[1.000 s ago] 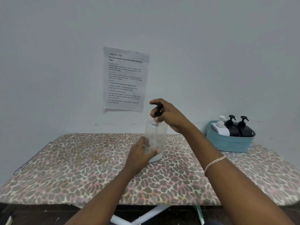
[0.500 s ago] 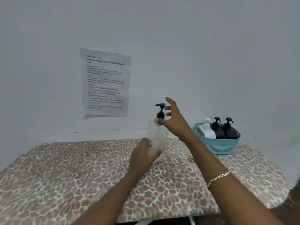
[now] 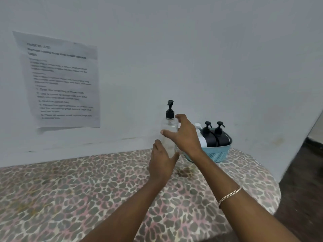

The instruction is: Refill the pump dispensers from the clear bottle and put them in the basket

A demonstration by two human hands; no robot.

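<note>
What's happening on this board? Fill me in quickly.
A person is handling a clear pump bottle that stands upright on the leopard-print board, black pump on top. The left hand is at its lower part; the right hand, fingers spread, is against its side but not closed around it. Beside it, a teal basket holds two black pump dispensers and a white one. A printed sheet hangs on the wall.

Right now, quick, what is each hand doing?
Left hand: closed around the lower part of the clear pump bottle, holding it.
Right hand: open, fingers spread beside the bottle, gripping nothing.
</note>
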